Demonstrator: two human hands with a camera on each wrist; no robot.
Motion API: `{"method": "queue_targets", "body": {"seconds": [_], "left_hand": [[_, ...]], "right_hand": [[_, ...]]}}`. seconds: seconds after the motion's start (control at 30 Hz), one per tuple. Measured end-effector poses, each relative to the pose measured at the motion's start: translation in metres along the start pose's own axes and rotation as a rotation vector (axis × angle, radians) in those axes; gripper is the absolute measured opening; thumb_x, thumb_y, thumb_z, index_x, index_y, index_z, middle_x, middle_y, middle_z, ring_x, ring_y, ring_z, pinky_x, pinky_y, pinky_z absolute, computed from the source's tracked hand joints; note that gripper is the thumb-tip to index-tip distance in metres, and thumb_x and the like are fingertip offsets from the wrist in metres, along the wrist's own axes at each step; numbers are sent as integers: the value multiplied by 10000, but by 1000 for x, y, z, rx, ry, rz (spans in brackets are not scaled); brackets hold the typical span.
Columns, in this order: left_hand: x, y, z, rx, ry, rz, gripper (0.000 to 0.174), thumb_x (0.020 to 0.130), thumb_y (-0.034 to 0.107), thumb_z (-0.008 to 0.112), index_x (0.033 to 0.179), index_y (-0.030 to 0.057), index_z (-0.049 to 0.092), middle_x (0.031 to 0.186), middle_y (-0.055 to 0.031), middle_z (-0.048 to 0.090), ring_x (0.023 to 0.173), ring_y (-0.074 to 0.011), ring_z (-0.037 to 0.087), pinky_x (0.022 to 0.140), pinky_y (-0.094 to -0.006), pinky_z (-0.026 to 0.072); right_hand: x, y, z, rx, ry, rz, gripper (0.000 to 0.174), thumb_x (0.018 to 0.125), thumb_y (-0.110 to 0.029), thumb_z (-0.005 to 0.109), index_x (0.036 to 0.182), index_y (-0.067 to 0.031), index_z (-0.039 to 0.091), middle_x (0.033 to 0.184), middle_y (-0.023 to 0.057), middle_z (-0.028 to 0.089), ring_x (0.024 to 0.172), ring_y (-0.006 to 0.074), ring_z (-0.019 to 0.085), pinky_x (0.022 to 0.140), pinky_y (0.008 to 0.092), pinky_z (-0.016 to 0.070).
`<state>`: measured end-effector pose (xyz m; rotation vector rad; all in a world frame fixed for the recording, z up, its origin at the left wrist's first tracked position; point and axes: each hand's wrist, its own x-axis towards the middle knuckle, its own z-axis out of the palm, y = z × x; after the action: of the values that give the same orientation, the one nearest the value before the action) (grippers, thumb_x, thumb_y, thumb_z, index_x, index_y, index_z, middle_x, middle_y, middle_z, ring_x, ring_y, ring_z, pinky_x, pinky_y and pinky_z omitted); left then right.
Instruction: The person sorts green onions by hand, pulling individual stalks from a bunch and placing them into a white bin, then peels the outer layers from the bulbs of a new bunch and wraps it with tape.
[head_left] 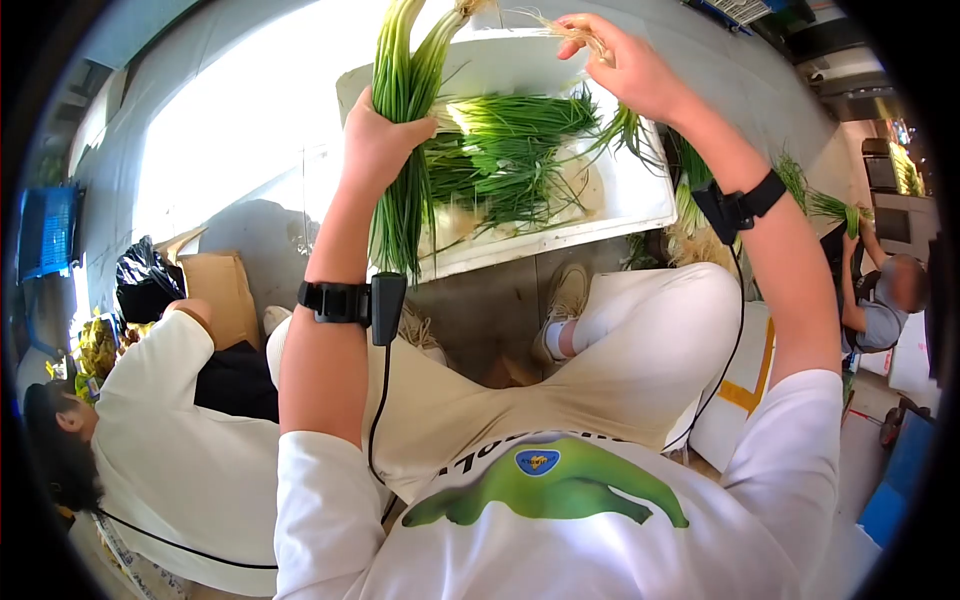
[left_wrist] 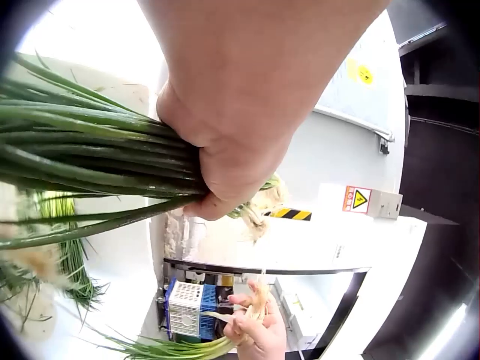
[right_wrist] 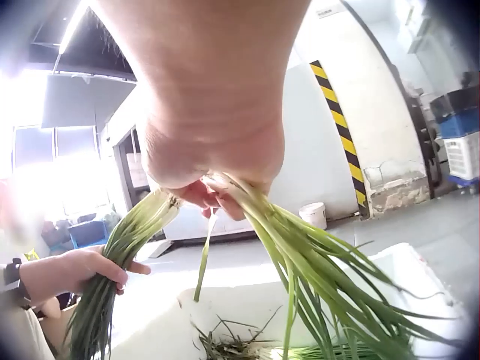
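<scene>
A thick bunch of scallions [head_left: 400,95] is gripped in my left hand [head_left: 375,148], its pale root ends pointing up and away and its green leaves hanging down over my wrist side. My right hand [head_left: 640,75], to the right of those roots, holds a smaller bunch of scallions [right_wrist: 307,240] near the white ends. Thin dry strands show by its fingers in the head view, and a loose pale-green leaf [right_wrist: 204,259] dangles beneath them in the right wrist view. Below both hands, more scallions [head_left: 520,130] lie in a white foam box [head_left: 600,233].
More scallions with roots [head_left: 695,215] lie on the floor right of the box. At the left sit a person in a white top [head_left: 190,430], a cardboard box [head_left: 218,300] and a black plastic bag [head_left: 150,280]. Another person [head_left: 880,300] holds scallions at the far right.
</scene>
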<state>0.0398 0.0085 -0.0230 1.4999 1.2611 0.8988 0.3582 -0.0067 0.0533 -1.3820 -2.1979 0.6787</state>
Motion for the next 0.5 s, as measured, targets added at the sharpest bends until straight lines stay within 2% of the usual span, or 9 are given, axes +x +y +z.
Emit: {"method": "queue_targets", "body": {"seconds": [0.07, 0.1, 0.17, 0.2, 0.33, 0.4, 0.43, 0.47, 0.5], "left_hand": [[-3, 7, 0, -28, 24, 66, 325, 712, 127, 773, 977, 11, 625, 835, -57, 676, 742, -140, 630, 708, -300, 517], [-5, 12, -1, -77, 4, 66, 302, 718, 128, 772, 959, 16, 629, 822, -47, 673, 738, -129, 624, 708, -294, 512], [-11, 18, 1, -142, -12, 55, 244, 733, 127, 764, 919, 33, 637, 795, -19, 666, 730, -101, 608, 707, -272, 499], [-14, 23, 2, -216, -21, 57, 229, 739, 131, 764, 908, 36, 642, 801, -19, 671, 731, -95, 609, 704, -264, 494], [-30, 44, -5, -300, -16, 14, 218, 748, 128, 763, 910, 22, 663, 820, -19, 686, 751, -81, 612, 712, -254, 493], [-35, 48, -6, -352, -16, 7, 218, 755, 125, 761, 922, 16, 674, 832, -19, 693, 761, -77, 614, 719, -254, 494], [-37, 49, -7, -411, -43, 37, 226, 759, 120, 760, 944, 14, 683, 843, -18, 697, 766, -78, 615, 725, -253, 494], [-40, 50, -7, -470, -70, 66, 236, 764, 115, 759, 966, 12, 692, 855, -18, 702, 770, -78, 615, 732, -253, 494], [-46, 57, -10, -454, -115, 15, 264, 789, 87, 728, 1033, -9, 702, 988, -49, 698, 909, -117, 609, 836, -278, 477]], "right_hand": [[5, 5, -6, 257, -111, 93, 696, 929, -119, 559, 1537, -122, 219, 1275, 122, 539, 907, 134, 561, 775, 260, 475], [6, -4, -6, 251, -110, 83, 696, 929, -119, 559, 1537, -122, 219, 1275, 122, 539, 907, 134, 561, 775, 260, 475], [5, -35, -1, 476, 42, 125, 611, 899, -15, 509, 1467, -52, 287, 1245, 130, 550, 879, 127, 551, 760, 254, 468], [5, -45, -1, 474, 40, 114, 611, 899, -15, 509, 1467, -52, 287, 1245, 130, 550, 879, 127, 551, 760, 254, 468], [9, -76, 8, 838, 125, 89, 654, 877, -1, 511, 1479, -66, 265, 1270, 151, 525, 883, 156, 557, 759, 257, 471], [9, -86, 15, 1134, 230, 41, 558, 879, -3, 569, 1405, -51, 390, 1171, 157, 614, 883, 179, 625, 755, 266, 503], [12, -81, 15, 1022, 169, -22, 659, 841, 9, 458, 1485, -63, 338, 1295, 145, 550, 911, 158, 505, 889, 315, 428], [11, -80, 20, 1024, 165, -25, 659, 841, 9, 458, 1485, -63, 338, 1295, 145, 550, 911, 158, 505, 889, 315, 428], [9, -81, 26, 1049, 172, -28, 708, 821, 20, 460, 1505, -58, 295, 1341, 167, 503, 950, 163, 489, 922, 317, 408]]}}
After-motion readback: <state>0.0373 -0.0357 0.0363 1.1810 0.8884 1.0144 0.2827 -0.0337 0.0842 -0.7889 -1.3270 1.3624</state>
